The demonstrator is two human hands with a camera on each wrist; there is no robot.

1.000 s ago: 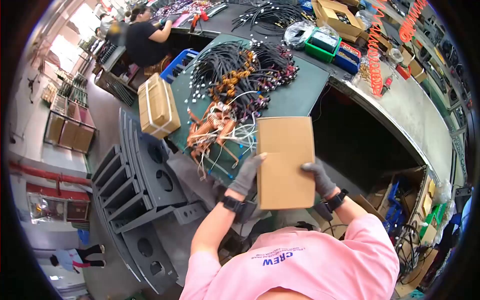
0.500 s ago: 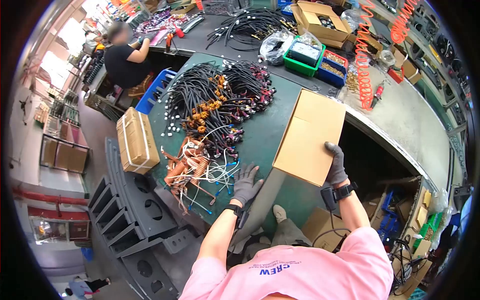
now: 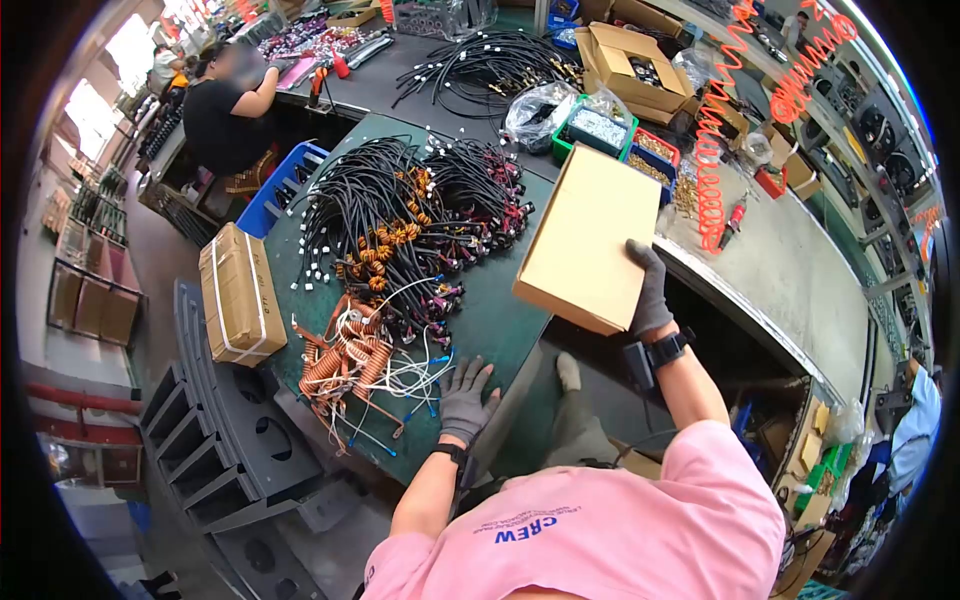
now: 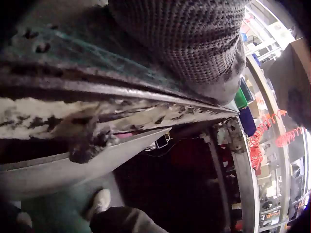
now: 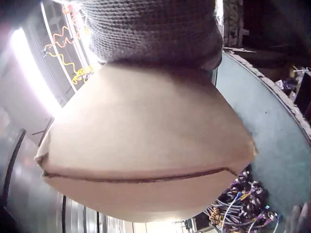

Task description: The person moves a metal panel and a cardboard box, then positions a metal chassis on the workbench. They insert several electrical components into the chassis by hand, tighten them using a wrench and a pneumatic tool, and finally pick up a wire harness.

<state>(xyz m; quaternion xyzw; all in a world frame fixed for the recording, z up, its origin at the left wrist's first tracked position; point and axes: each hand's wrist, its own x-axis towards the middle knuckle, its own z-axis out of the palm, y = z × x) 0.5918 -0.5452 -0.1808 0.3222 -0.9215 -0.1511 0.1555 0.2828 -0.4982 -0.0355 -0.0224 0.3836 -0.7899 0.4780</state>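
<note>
A closed brown cardboard box [image 3: 590, 240] is gripped at its right side by my grey-gloved right hand [image 3: 650, 290], thumb over the top face. It is held tilted over the right edge of the green table [image 3: 505, 285]; the fingers beneath are hidden. In the right wrist view the carton [image 5: 155, 126] fills the middle, below the glove [image 5: 155, 31]. My gloved left hand [image 3: 467, 402] lies with spread fingers on the table's near corner, beside white wires with blue ends [image 3: 415, 372] and copper coils [image 3: 335, 365]. The left wrist view shows that glove [image 4: 189, 43] above the worn table edge.
Black cable bundles with orange rings [image 3: 375, 235] cover the table's left half. A strapped carton [image 3: 240, 295] and grey metal frames [image 3: 230, 430] stand left. Beyond are parts bins [image 3: 595, 125], an open carton [image 3: 635, 70] and red coiled hoses [image 3: 710, 165]. A person [image 3: 220, 120] works at far left.
Both hands held the box before my body at first. My left hand has let go and come down on the table; my right hand has carried the box forward and right. The view has shifted.
</note>
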